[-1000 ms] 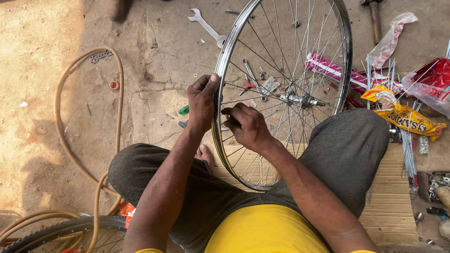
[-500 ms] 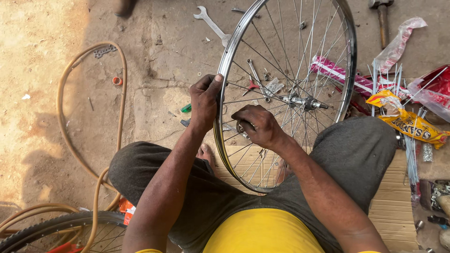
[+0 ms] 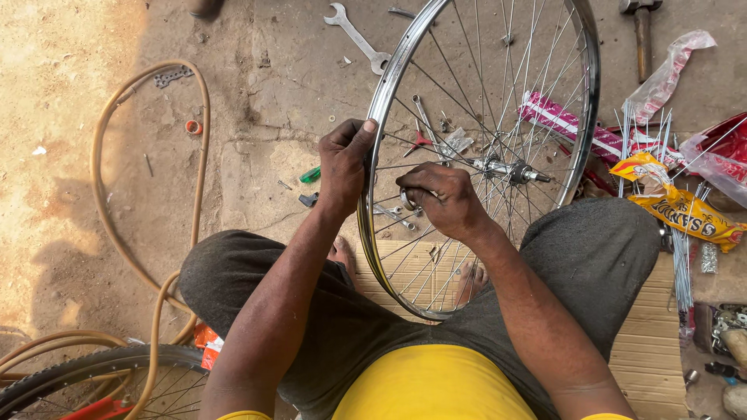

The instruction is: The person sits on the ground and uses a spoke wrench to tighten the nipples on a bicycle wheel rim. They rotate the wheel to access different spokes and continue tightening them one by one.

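Note:
A bare spoked bicycle wheel stands upright between my knees, its shiny rim [image 3: 585, 124] leaning away from me and its hub [image 3: 506, 168] at the middle. My left hand [image 3: 344, 163] grips the rim's left side, thumb over the top edge. My right hand [image 3: 443, 201] reaches in among the spokes just right of that spot, closed around a small round metal tool [image 3: 407, 201] set against a spoke near the rim.
On the ground beyond lie a wrench [image 3: 356, 35], a hammer [image 3: 643, 31], a tan hose [image 3: 117, 179], plastic packets [image 3: 681, 204] and loose spokes [image 3: 678, 257] at right. Another tyred wheel [image 3: 85, 377] sits at lower left. A slatted mat [image 3: 646, 342] lies under me.
My right hand has shifted slightly along the spokes near the rim, turning the small tool. My left hand keeps its hold on the rim.

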